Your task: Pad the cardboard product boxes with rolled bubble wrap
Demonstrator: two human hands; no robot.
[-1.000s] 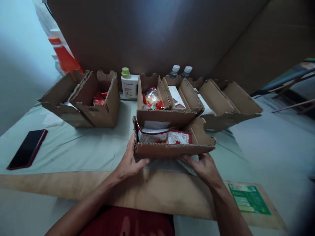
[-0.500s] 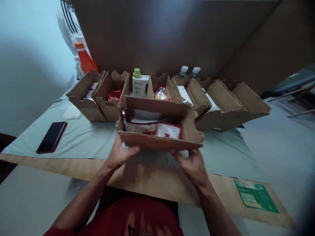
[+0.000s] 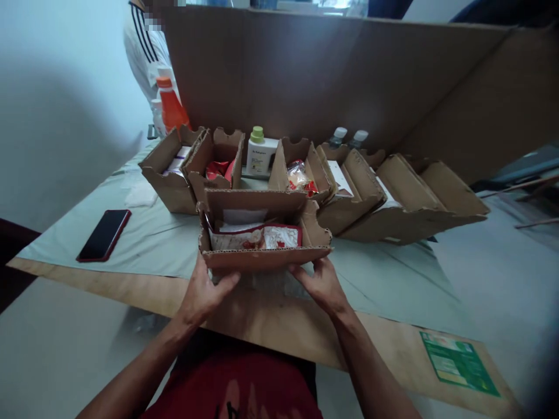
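Note:
I hold an open cardboard box in front of me, raised off the table. My left hand grips its lower left corner and my right hand grips the lower right edge, fingers curled under. Inside the box lie a red and white packet and a white sheet.
Several open cardboard boxes line the back of the cloth-covered table, with a white bottle, an orange bottle and two capped bottles. A phone lies at left, a green label at right. A person in a striped top stands behind a cardboard wall.
The box in my hands has moved left and up off the table. My view has swung up and left, so the person behind the wall shows more.

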